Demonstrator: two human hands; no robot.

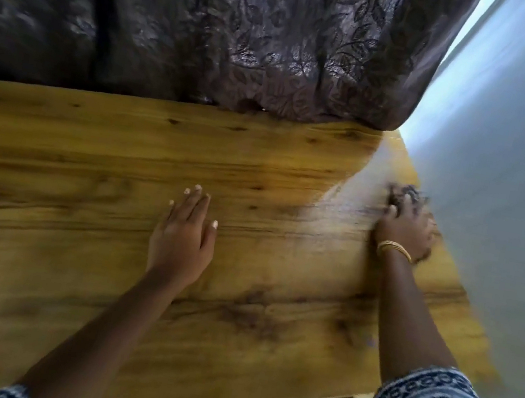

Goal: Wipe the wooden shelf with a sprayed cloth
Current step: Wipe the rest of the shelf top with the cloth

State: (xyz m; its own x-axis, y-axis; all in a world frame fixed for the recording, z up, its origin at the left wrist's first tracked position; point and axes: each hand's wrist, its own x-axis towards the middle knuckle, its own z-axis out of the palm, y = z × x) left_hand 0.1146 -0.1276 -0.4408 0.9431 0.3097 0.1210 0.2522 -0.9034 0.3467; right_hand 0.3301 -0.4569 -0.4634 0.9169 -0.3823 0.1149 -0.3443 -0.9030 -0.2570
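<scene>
Wooden shelf (95,150) under blurred, perhaps cloth (402,192)

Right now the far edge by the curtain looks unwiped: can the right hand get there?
Probably yes: the right hand, clutching the cloth, has bare wooden shelf ahead up to the curtain.

Legible text, labels, brands, numbers, signs: none, on any surface in the head view.
</scene>
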